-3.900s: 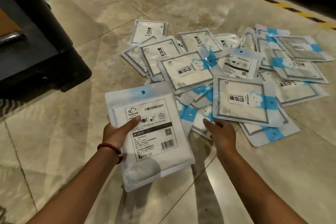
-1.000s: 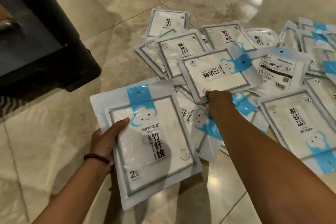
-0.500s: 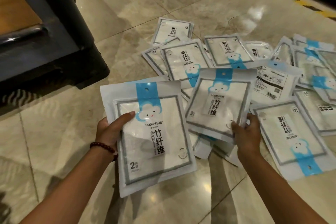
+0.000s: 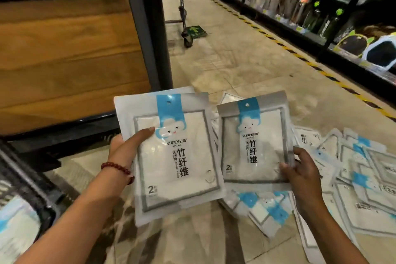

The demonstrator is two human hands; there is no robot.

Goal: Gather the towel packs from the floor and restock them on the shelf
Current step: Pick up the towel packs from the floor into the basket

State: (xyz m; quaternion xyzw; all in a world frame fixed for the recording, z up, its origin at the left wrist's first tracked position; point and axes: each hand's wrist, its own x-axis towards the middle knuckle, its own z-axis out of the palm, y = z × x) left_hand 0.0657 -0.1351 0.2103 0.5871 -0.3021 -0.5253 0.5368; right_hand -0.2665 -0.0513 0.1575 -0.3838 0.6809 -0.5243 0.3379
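My left hand (image 4: 128,146) grips a small stack of white towel packs (image 4: 177,173) by its left edge, thumb across the front, blue cloud label facing me. My right hand (image 4: 300,169) pinches a single towel pack (image 4: 252,135) at its lower right corner and holds it upright beside the stack. Both are lifted above the floor. Several more towel packs (image 4: 364,178) lie scattered on the tiled floor at the right and under my hands.
A shelf unit with a wooden panel (image 4: 64,53) and black frame post (image 4: 154,28) stands at the left. A wheeled cart (image 4: 184,28) stands up the aisle. Stocked shelves (image 4: 321,6) line the right side behind a yellow-black floor stripe (image 4: 300,58).
My right hand picked a pack off the pile and raised it beside the stack in my left hand. My view has tilted up from the floor toward the aisle and shelf.
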